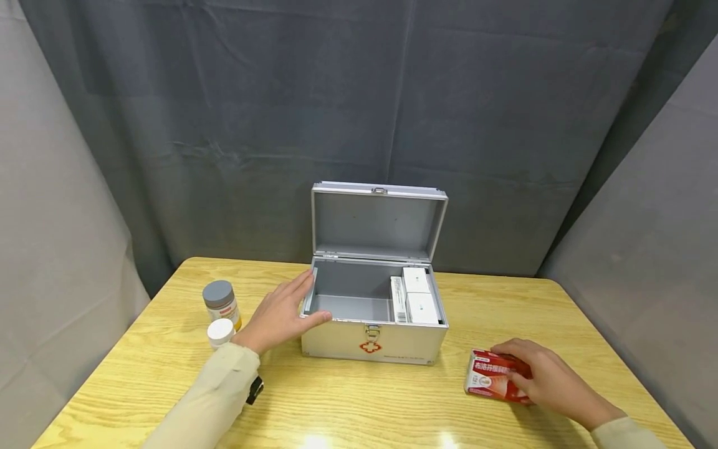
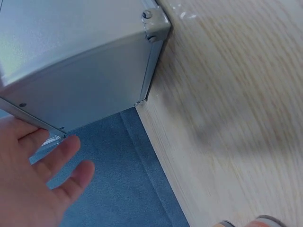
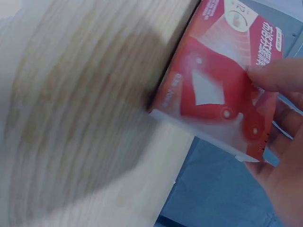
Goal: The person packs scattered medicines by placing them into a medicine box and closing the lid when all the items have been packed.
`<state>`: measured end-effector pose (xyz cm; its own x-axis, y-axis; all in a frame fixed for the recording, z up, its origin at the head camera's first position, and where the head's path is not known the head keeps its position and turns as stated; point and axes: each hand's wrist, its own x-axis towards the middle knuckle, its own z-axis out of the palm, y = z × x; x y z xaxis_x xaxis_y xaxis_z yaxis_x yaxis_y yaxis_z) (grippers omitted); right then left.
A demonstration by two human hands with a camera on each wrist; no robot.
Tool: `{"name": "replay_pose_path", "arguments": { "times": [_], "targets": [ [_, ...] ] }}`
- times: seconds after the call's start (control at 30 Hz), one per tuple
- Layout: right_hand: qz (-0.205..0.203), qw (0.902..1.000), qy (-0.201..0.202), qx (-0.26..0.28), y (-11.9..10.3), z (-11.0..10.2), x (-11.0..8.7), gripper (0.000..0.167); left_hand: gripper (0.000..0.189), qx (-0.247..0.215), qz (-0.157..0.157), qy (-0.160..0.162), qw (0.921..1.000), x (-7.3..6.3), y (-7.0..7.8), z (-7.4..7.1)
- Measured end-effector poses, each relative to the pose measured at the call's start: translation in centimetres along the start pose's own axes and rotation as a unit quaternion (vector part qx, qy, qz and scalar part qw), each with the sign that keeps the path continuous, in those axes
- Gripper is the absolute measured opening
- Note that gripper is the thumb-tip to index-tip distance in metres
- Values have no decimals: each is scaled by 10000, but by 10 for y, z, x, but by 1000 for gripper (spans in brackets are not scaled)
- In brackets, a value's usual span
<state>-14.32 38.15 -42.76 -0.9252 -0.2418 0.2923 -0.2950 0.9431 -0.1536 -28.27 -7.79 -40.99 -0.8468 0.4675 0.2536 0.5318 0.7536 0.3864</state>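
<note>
A silver first-aid case (image 1: 336,344) with a red cross on its front stands with its lid (image 1: 373,224) raised. My left hand (image 1: 280,317) rests at the case's left rim, fingers spread and holding nothing. In the left wrist view its fingers (image 2: 66,151) lie loosely along the upper edge of the case's side. Right of the case, my right hand (image 1: 552,379) grips a red medicine box (image 1: 487,379) by its right end, thumb on the printed face. The right wrist view shows this box (image 3: 208,90) close up, tilted, near the wooden tabletop.
Inside the case, white boxes (image 1: 422,307) stand along the right wall. To the left of the case are a grey-capped bottle (image 1: 220,298) and a white-capped bottle (image 1: 220,330), the latter partly behind my left wrist. Grey curtains (image 1: 269,125) hang behind the wooden table (image 1: 348,399).
</note>
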Motion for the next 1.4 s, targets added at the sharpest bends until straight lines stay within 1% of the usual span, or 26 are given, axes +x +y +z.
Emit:
{"name": "replay_pose_path", "arguments": {
  "times": [0.17, 0.33, 0.4, 0.47, 0.5, 0.6, 0.73, 0.83, 0.93, 1.03, 1.13, 1.2, 1.3, 1.4],
  "targets": [
    [-230, 9993, 278, -31, 0, -2, 3, 41, 96, -175, -45, -47, 9998, -1, -2, 0],
    [-606, 9954, 734, -92, 3, -4, 1, 47, 97, -283, -73, -113, 9995, -1, -1, -1],
    [-634, 9942, 865, -97, 5, -5, 1, 49, 97, -310, -76, -111, 9994, 0, -1, -1],
    [-583, 9942, 897, -68, 6, -7, 1, 50, 97, -326, -69, -103, 9994, 1, -1, 0],
    [-569, 9944, 891, -10, 7, -7, 2, 50, 97, -323, -71, -99, 9994, 2, 0, 1],
    [-445, 9964, 714, 133, 9, -8, 2, 48, 97, -330, -33, -111, 9994, 3, 0, 5],
    [-79, 9992, 261, 281, 10, -10, 4, 42, 96, -291, -60, -144, 9995, 2, -1, 9],
    [82, 9994, 75, 316, 9, -11, 7, 40, 96, -265, -82, -92, 9996, 0, -2, 7],
    [71, 9997, 56, 229, 10, -11, 7, 39, 96, -299, -29, -53, 9995, 1, 0, 3],
    [169, 9998, -39, 62, 11, -12, 7, 38, 97, -341, -9, -60, 9994, 1, 2, 0],
    [115, 9999, -82, -100, 12, -13, 10, 36, 97, -387, -37, -45, 9992, 1, 1, -1],
    [-62, 9998, -14, -167, 12, -11, 11, 36, 97, -372, -80, -56, 9993, -1, 0, -1],
    [-270, 9995, 23, -136, 12, -9, 11, 36, 96, -356, -95, -82, 9993, -1, -2, 1],
    [-251, 9997, -49, -26, 12, -8, 10, 34, 96, -334, -77, -102, 9994, 0, -2, 2]
  ]
}}
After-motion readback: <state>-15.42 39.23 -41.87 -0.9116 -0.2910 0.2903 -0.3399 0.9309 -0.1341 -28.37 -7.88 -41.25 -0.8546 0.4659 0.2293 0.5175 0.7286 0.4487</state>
